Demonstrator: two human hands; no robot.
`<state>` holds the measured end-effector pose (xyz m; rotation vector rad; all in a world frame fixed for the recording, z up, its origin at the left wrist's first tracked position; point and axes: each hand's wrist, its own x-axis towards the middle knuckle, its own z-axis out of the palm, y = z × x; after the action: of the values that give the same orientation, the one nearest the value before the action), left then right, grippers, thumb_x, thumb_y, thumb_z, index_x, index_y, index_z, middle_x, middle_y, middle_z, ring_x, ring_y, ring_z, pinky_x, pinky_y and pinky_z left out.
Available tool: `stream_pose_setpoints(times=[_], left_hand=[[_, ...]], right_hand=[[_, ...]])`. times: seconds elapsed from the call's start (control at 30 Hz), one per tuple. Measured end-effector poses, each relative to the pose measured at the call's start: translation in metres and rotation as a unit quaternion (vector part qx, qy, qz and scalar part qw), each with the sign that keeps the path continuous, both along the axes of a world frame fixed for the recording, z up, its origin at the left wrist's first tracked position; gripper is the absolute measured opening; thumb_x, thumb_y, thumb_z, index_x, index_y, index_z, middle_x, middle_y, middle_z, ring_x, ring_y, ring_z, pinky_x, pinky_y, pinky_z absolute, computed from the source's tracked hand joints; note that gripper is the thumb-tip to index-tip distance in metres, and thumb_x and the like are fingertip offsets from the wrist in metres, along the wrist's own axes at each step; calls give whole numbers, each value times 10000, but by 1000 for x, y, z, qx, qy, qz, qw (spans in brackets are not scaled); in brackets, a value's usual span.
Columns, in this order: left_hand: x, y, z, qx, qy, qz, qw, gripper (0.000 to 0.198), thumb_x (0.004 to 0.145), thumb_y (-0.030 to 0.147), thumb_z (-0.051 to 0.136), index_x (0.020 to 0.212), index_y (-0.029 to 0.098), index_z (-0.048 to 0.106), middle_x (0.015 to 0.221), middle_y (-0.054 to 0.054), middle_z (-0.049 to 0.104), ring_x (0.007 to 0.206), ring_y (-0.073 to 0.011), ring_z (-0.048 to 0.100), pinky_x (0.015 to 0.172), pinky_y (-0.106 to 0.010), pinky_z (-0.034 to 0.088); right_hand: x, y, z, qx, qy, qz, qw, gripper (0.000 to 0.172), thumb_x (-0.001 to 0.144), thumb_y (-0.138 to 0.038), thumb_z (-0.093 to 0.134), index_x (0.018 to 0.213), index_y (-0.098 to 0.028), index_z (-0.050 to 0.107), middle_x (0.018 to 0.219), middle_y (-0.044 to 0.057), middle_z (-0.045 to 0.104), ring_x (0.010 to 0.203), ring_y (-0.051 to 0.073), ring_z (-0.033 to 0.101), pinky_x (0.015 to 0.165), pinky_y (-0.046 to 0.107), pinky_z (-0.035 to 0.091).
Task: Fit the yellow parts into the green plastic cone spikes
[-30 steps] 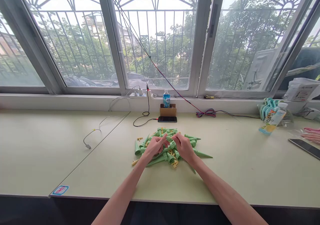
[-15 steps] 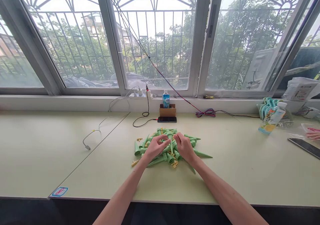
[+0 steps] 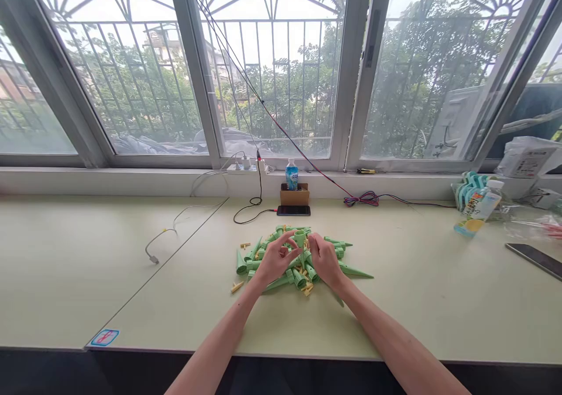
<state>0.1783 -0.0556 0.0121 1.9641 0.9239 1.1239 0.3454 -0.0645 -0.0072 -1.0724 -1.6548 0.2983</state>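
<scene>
Spike (image 3: 300,238), green, is held mouth-up just below frame center, between the hands. Left hand (image 3: 274,259): fingers clamped on the spike. Right hand (image 3: 324,259): fingers together; contents hidden. Pile (image 3: 300,278) beneath lies well apart from the front edge of the table (image 3: 421,295); table surface extends toward both frame sides.

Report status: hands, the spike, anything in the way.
Left hand holding green spike, open end up. Right hand beside it, grip unclear. Other green pieces, yellow fittings crowd close.
</scene>
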Motion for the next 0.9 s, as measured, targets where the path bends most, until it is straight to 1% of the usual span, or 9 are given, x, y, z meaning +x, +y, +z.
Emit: stream_pose_setpoints(times=[0.07, 0.13, 0.2, 0.27, 0.33, 0.43, 0.57, 0.73, 0.9], left_hand=[[1, 1, -1, -3, -16, 10, 1000, 397, 823, 430, 637, 1133, 204, 538, 816, 11, 544, 457, -32, 340, 420, -178, 268], [2, 1, 0, -10, -26, 10, 1000, 321, 825, 462, 624, 942, 166, 582, 719, 20, 521, 459, -42, 353, 417, -178, 254], [3, 1, 1, -29, -31, 3, 999, 387, 846, 516, 572, 756, 140, 594, 597, 24, 486, 447, -55, 364, 417, -186, 254], [3, 1, 4, -66, -35, -8, 997, 528, 871, 591, 476, 652, 128, 608, 499, 17, 467, 407, -66, 368, 405, -201, 259], [3, 0, 6, -111, -39, -22, 993, 649, 875, 662, 379, 630, 122, 641, 467, -3, 491, 365, -72, 365, 383, -214, 252], [2, -2, 10, -159, -39, -38, 986, 733, 863, 717, 303, 658, 116, 670, 528, -37, 559, 358, -73, 369, 365, -218, 230], [2, -7, 15, -186, -39, -39, 981, 744, 856, 731, 292, 709, 112, 679, 593, -53, 590, 380, -74, 375, 366, -216, 212], [2, -9, 18, -191, -47, -43, 980, 739, 840, 746, 314, 726, 108, 669, 640, -63, 611, 389, -72, 377, 373, -215, 240], [1, -9, 16, -191, -24, -50, 980, 681, 839, 721, 373, 655, 113, 619, 511, -15, 496, 396, -77, 367, 387, -210, 218]], right_hand=[[-1, -2, 2, 10, 10, -9, 1000, 358, 1010, -395, 291, 704, -214, 335, 577, -54, 367, 511, 113, 282, 519, 245, 252], [-2, -4, 4, 19, 20, -14, 1000, 350, 1011, -387, 291, 711, -213, 341, 581, -56, 363, 512, 111, 284, 523, 242, 260], [-2, -6, 6, 27, 27, -14, 999, 340, 1010, -377, 290, 720, -212, 353, 586, -55, 368, 513, 110, 295, 529, 238, 272], [-2, -8, 8, 33, 25, -10, 999, 333, 1009, -368, 292, 726, -210, 369, 593, -51, 380, 520, 110, 307, 537, 233, 285], [-2, -10, 9, 37, 15, 2, 999, 328, 1006, -360, 295, 736, -206, 402, 612, -41, 410, 537, 111, 328, 549, 230, 304], [-3, -11, 11, 39, -3, 33, 999, 322, 1001, -346, 305, 763, -197, 463, 656, -20, 472, 565, 113, 365, 568, 226, 335], [-3, -12, 12, 42, -8, 50, 998, 322, 996, -341, 325, 770, -191, 498, 652, -15, 480, 569, 114, 369, 567, 225, 338], [-2, -10, 11, 41, -5, 59, 997, 328, 995, -348, 327, 765, -189, 499, 650, -21, 459, 577, 114, 359, 568, 223, 330], [1, -7, 8, 37, -8, 52, 998, 329, 1000, -347, 313, 749, -192, 459, 649, -30, 452, 568, 106, 352, 565, 219, 325]])
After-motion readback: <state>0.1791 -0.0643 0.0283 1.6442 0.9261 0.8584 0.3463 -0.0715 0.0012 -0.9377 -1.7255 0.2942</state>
